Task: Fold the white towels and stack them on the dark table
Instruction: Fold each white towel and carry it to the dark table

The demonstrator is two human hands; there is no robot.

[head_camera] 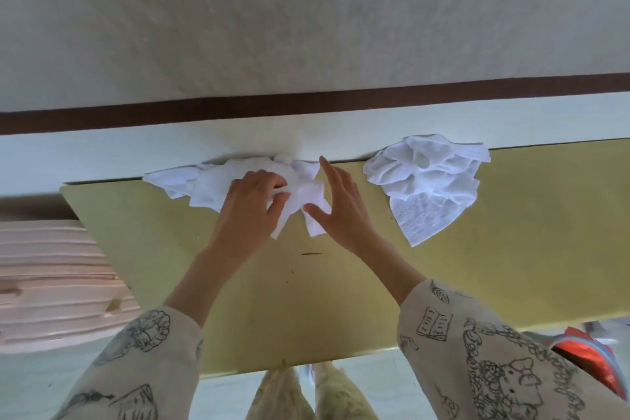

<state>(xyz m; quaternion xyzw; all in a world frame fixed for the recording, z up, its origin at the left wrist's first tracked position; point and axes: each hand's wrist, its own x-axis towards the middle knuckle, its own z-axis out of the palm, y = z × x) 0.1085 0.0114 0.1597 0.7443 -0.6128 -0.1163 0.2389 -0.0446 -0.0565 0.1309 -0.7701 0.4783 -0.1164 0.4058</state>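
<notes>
A yellow-green table (pixel 443 276) stands against the wall. Two crumpled white towels lie along its far edge: the right towel (pixel 426 181) untouched, the left towel (pixel 211 186) gripped by the left hand (pixel 254 203). The right hand (pixel 341 204) has straight fingers touching that towel's edge.

Both arms stretched forward over the table (pixel 477 266) toward its far edge, patterned sleeves (pixel 477 351) pushed back to mid-forearm, wrists bare. Left hand (pixel 254 206) palm down near the middle of the far edge, fingers curled and pinching a fold of the crumpled white towel (pixel 211 186), thumb seemingly tucked beneath the cloth. Right hand (pixel 341 204) just beside it, fingers straight and spread, index pointing at the far edge, thumb touching the towel's hanging corner.
</notes>
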